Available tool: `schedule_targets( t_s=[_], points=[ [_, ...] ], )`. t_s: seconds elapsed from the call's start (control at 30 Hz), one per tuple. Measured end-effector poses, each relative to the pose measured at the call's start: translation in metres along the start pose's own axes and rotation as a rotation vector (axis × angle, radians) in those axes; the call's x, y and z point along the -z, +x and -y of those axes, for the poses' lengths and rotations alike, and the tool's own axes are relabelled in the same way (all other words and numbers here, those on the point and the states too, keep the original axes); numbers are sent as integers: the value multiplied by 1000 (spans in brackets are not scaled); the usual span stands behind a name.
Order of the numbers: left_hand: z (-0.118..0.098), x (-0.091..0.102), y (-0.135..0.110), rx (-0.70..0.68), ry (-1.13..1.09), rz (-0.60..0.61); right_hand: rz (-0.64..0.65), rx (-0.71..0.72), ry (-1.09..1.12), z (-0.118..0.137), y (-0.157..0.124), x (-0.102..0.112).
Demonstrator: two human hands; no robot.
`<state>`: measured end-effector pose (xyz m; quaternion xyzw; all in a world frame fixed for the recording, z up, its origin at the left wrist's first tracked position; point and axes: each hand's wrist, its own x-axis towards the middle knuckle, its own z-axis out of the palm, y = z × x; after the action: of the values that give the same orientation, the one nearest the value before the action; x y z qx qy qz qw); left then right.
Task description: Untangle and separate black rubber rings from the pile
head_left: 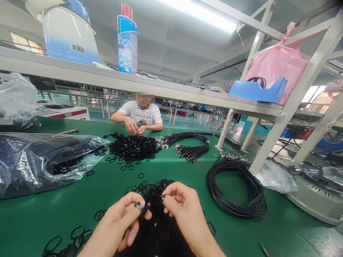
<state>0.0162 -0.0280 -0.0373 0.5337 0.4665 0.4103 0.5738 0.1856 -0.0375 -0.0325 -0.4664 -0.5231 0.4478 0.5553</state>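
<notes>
My left hand [118, 219] is closed in a pinch on a small black ring [138, 206], with a grey sheen where it shows between thumb and forefinger. To its right, the thumb and forefinger of my right hand [184, 207] are pressed together at a small dark piece [163, 198], mostly covered by the fingertips. Both hands hover over a dense heap of black rings [160, 233] on the green tabletop [107, 189]. Loose rings [77, 233] lie at the heap's left side.
Across the table a person [138, 116] handles rings at another black pile [132, 147]. Coiled black cables [237, 189] lie at right; a bent cable bundle [193, 142] lies behind. A plastic bag [34, 164] occupies the left. Overhead, a shelf [160, 87] carries a spray can [127, 43].
</notes>
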Motion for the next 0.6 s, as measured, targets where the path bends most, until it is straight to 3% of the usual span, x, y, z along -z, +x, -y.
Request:
schedule_targets(
  t_s=[0.13, 0.23, 0.33, 0.5, 0.6],
  points=[
    [0, 5, 1, 19, 53, -3, -6, 14, -99, 5, 2, 10],
    [0, 4, 0, 2, 31, -3, 107, 29, -401, 8, -1, 16],
    [1, 1, -1, -37, 5, -3, 94, 101, -594, 9, -7, 13],
    [9, 1, 3, -40, 21, 17, 121, 41, -319, 9, -10, -5],
    [12, 5, 7, -48, 30, -2, 50, 56, -312, 8, -8, -6]
  ],
)
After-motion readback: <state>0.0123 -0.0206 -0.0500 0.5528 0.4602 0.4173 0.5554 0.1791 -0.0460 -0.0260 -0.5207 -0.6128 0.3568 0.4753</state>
